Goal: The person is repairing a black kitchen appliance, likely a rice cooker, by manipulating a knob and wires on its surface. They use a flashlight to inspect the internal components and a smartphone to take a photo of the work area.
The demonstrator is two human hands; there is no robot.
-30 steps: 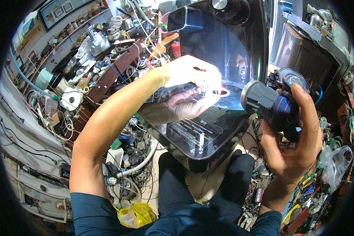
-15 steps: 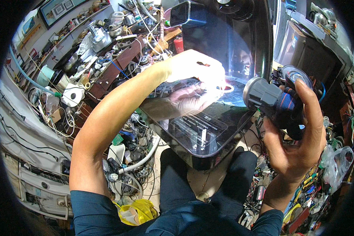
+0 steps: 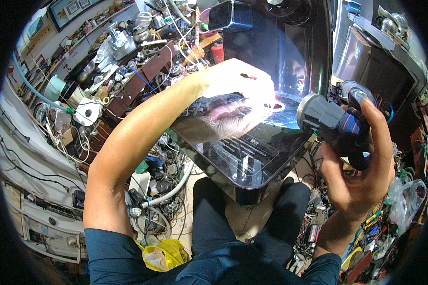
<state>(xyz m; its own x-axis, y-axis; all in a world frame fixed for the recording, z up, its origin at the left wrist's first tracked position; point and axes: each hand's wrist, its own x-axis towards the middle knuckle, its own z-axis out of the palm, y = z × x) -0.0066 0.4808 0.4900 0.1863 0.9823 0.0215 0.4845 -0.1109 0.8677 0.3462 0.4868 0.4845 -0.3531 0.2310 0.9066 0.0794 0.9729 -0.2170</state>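
The right hand [image 3: 364,190] grips a lamp [image 3: 322,116] beside the shiny black machine [image 3: 290,145]. The lamp looks light and hard, best held by its body. Glare hides whether the left hand [image 3: 240,81] pinches anything.

Cables [image 3: 168,227] and mixed parts [image 3: 163,186] litter the pale floor [image 3: 253,213].

Cluttered room. Upper left of frame: pale wall [image 3: 61,37] bearing framed picture [image 3: 74,8]; narrow shelf [image 3: 101,27] below it, lined with small articles. Left edge: white surface [image 3: 39,151] crossed by dark cables [image 3: 27,140]. Left of centre, above: reddish-brown plank [image 3: 164,58] amid heaped parts and cords. Upper right: brown box-shaped cabinet [image 3: 362,53] beside pale ledge [image 3: 376,34]. Lower centre: light tan floor [image 3: 240,219]. Lighting: glaring at centre, dimmer toward lower corners.
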